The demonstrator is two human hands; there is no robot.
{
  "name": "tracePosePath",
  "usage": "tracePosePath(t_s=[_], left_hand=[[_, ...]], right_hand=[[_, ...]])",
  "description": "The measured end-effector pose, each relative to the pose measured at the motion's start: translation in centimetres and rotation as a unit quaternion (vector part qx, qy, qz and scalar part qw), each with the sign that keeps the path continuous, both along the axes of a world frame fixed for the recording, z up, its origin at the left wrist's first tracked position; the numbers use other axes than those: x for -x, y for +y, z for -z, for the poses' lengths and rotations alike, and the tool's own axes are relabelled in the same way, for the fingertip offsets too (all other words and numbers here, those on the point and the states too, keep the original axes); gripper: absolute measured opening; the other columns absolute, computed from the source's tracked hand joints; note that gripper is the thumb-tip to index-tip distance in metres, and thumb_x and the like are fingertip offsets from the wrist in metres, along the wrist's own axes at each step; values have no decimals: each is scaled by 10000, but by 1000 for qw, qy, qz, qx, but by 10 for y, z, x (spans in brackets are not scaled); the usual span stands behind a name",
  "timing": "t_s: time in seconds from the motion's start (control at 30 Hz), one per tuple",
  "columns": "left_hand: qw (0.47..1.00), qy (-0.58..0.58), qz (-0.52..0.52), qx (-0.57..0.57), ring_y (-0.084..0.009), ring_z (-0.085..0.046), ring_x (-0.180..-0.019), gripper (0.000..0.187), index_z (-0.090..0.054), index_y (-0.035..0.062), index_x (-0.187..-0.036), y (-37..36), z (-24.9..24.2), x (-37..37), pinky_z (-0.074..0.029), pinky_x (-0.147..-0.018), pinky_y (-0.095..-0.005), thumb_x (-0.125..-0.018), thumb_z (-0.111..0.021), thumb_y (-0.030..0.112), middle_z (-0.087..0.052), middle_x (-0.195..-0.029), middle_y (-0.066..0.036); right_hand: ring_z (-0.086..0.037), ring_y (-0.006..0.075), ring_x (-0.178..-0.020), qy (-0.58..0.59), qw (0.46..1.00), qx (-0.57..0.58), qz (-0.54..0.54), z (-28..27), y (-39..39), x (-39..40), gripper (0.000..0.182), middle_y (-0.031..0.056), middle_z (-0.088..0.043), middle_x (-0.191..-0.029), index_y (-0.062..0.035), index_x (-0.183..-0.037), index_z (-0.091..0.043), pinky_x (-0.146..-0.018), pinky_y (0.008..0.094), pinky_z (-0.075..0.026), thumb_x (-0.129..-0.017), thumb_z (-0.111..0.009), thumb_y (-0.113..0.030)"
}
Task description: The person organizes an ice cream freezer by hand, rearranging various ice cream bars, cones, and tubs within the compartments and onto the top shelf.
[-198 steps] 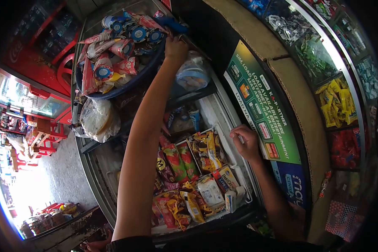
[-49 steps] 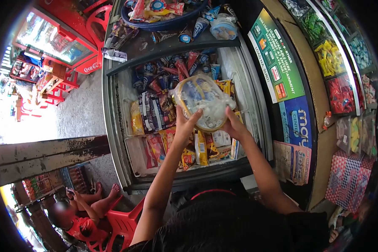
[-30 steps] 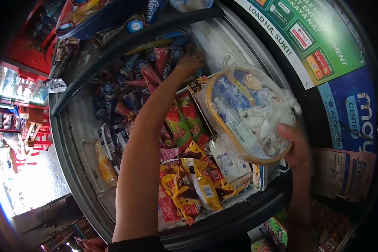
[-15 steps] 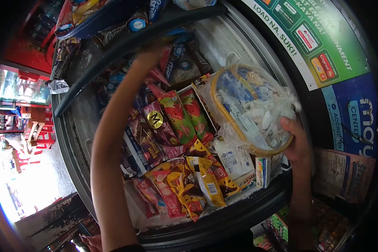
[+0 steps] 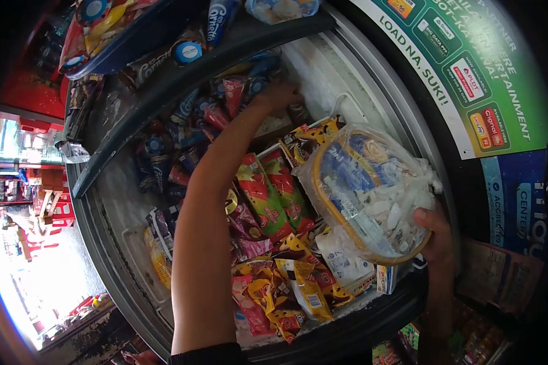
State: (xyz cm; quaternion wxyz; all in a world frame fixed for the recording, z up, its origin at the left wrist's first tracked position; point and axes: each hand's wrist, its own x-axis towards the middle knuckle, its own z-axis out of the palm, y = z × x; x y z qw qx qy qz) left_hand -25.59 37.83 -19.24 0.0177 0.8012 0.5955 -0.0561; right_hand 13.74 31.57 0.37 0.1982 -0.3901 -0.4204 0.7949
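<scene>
My left hand [image 5: 279,97] reaches deep into the open freezer [image 5: 341,76], among wrapped cones near its back wall. Its fingers are blurred, and whether they hold anything cannot be made out. With my right hand [image 5: 433,234] I grip the lower right edge of a yellow-rimmed tub [image 5: 371,194] wrapped in clear plastic, tilted over the freezer's right side. Green and red ice cream packs [image 5: 263,198] lie between my left forearm and the tub. Yellow and brown packs [image 5: 286,286] are piled at the near edge.
A dark lid frame [image 5: 225,52] arches over the freezer's far left part. Cones and a blue basket [image 5: 137,39] sit above it. A green poster [image 5: 469,73] stands along the right. Store shelves [image 5: 24,188] show at far left.
My left hand has moved right, toward the freezer's back wall. The tub and my right hand sit slightly lower in view. More yellow packs show beside the tub and at the left.
</scene>
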Motion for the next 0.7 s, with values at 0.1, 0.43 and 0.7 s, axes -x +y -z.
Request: tracePosePath(t_s=[0.1,0.43,0.7], left_hand=[[997,71,32,1,-263,-525,-1126,486,-586,167,-1128,7,-5,-6,-344,-989,-458,-656,-656,75,-559,-1174,-94],[986,-20,-128,-108,-300,-556,-1087,343,-585,43,-1131,-105,-92,24,-389,-972,-426,-790,-547,65,-599,-1105,-142],[970,19,-216,-110,-324,-549,-1092,290,-597,27,-1057,-118,-106,9,-481,-882,-433,-771,-551,42,-548,-1150,-158]], right_hand=[[-533,272,-1148,-17,1000,2,-11,-1,0,1,734,199,-522,-1236,75,-1330,-351,-982,359,-416,-714,-650,-188],[-535,256,-1139,-7,999,41,-26,1,4,0,708,183,-528,-1232,69,-1322,-373,-974,349,-414,-719,-650,-176],[-536,242,-1123,-5,997,75,-2,8,7,2,659,161,-529,-1208,50,-1307,-391,-956,356,-425,-738,-672,-127]])
